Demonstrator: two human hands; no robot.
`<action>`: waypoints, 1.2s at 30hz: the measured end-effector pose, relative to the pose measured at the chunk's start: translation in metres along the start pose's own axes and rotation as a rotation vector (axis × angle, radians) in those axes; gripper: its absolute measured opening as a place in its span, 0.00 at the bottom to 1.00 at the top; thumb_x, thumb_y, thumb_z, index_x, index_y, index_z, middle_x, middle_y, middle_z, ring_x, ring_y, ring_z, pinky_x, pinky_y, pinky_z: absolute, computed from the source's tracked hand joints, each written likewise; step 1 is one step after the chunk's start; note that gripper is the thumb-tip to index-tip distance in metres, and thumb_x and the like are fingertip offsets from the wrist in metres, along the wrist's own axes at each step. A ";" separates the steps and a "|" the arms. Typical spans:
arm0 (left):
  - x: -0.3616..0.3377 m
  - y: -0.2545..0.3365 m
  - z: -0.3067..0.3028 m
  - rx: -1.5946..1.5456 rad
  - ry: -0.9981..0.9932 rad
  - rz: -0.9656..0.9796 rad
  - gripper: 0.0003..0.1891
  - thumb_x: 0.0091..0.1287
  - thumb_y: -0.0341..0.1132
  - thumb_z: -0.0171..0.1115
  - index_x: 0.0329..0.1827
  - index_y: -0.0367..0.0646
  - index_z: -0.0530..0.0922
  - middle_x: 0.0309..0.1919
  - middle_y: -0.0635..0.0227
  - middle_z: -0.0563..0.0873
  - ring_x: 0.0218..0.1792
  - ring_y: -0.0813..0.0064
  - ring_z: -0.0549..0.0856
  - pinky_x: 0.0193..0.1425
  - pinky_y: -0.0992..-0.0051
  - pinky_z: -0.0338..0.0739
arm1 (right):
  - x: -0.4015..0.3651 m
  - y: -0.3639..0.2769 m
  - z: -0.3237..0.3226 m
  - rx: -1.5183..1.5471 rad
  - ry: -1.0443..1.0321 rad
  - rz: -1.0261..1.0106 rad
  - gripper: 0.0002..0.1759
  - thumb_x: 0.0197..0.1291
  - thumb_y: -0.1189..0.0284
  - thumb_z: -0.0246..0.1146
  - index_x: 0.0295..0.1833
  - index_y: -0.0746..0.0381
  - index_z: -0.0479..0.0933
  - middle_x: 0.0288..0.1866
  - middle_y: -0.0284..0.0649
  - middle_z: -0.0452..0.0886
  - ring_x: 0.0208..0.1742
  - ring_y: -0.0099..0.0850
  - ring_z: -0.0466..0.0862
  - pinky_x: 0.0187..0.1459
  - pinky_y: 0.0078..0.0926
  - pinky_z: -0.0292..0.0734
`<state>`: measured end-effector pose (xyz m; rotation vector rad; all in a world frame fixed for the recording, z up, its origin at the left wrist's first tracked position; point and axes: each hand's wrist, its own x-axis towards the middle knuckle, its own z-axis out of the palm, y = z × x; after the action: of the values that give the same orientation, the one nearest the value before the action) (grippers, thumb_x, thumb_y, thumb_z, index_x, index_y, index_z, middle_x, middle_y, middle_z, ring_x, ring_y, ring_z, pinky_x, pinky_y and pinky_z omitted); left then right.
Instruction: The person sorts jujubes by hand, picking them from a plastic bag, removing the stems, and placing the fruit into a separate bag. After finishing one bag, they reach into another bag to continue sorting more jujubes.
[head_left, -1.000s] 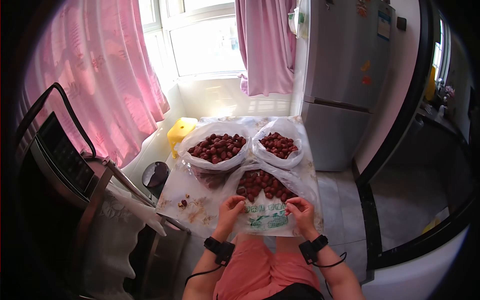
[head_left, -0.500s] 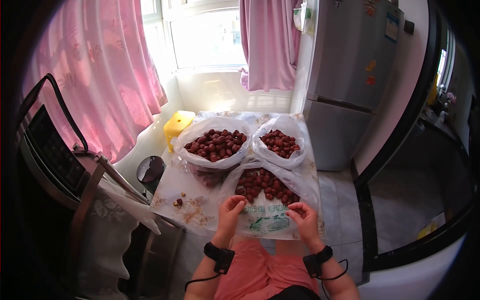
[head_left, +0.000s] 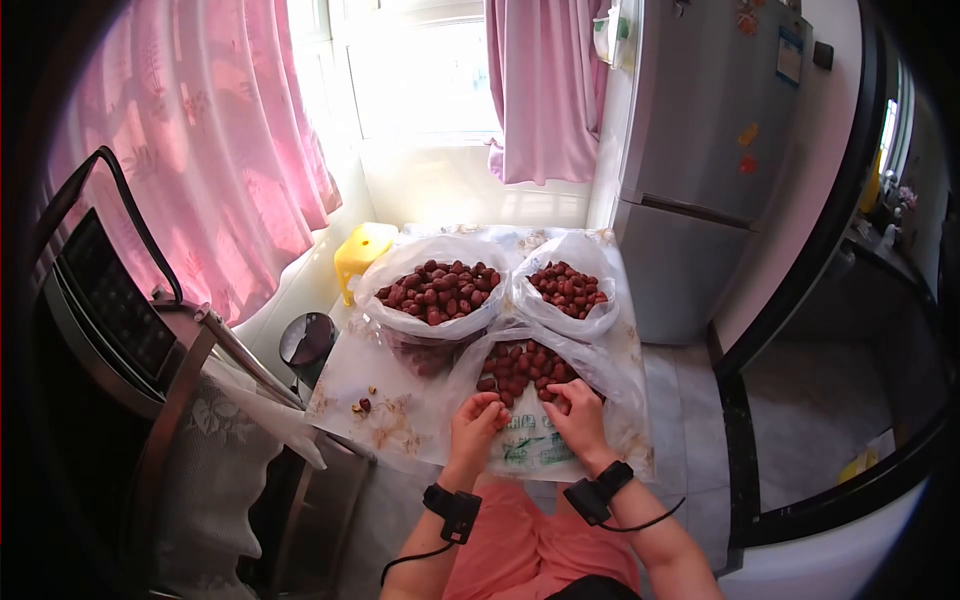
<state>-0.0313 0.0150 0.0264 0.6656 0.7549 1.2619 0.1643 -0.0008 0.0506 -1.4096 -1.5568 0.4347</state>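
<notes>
Closest to me on the table, a clear plastic bag with green print [head_left: 530, 450] lies with its mouth spread and wrinkled dried red dates [head_left: 520, 365] inside. My left hand [head_left: 478, 422] is at the near left of these dates, fingers curled and pinched together; what they hold, if anything, is hidden. My right hand [head_left: 575, 415] reaches over the dates' near edge, thumb and fingertips closed around a date. Behind, a larger white plastic bag [head_left: 400, 320] is heaped with dates, and a smaller bag [head_left: 605, 318] at back right holds more.
A few date scraps [head_left: 364, 404] lie on the floral tablecloth [head_left: 340, 425] at left. A yellow stool [head_left: 365, 247] and a dark bin [head_left: 307, 340] stand left of the table. The grey refrigerator [head_left: 690, 200] is at right; a chair [head_left: 190, 370] is at left.
My right hand has moved left and forward onto the dates. My left hand has stayed near the bag's left side, its fingers curling in more. The view has shifted slightly.
</notes>
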 end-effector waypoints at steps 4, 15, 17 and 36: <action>0.002 -0.001 -0.002 0.028 -0.040 -0.006 0.08 0.75 0.27 0.62 0.54 0.38 0.79 0.42 0.67 0.85 0.41 0.76 0.86 0.52 0.74 0.84 | -0.004 0.001 0.003 -0.087 0.032 -0.035 0.11 0.55 0.76 0.71 0.45 0.61 0.84 0.39 0.37 0.79 0.27 0.31 0.80 0.34 0.31 0.78; -0.005 -0.001 0.009 0.385 -0.135 0.053 0.16 0.69 0.27 0.69 0.59 0.37 0.81 0.43 0.72 0.85 0.42 0.82 0.85 0.50 0.80 0.81 | -0.006 -0.013 -0.007 0.195 0.013 -0.118 0.13 0.59 0.82 0.68 0.49 0.59 0.83 0.44 0.38 0.85 0.35 0.31 0.86 0.37 0.29 0.80; -0.008 -0.001 0.013 0.383 -0.147 0.053 0.18 0.68 0.26 0.71 0.60 0.38 0.82 0.41 0.75 0.84 0.41 0.84 0.85 0.48 0.82 0.81 | -0.011 -0.009 -0.005 0.265 -0.043 -0.097 0.15 0.59 0.82 0.69 0.52 0.60 0.83 0.43 0.38 0.86 0.37 0.30 0.87 0.38 0.27 0.81; -0.014 0.002 0.019 0.625 -0.174 0.107 0.13 0.67 0.22 0.67 0.54 0.37 0.82 0.44 0.70 0.89 0.46 0.82 0.86 0.52 0.79 0.81 | -0.017 -0.009 -0.002 0.228 -0.119 -0.227 0.18 0.58 0.81 0.69 0.55 0.61 0.84 0.44 0.42 0.87 0.43 0.35 0.89 0.40 0.28 0.83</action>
<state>-0.0192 0.0007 0.0413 1.3186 0.9848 1.0401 0.1586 -0.0188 0.0513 -1.0368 -1.6827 0.5467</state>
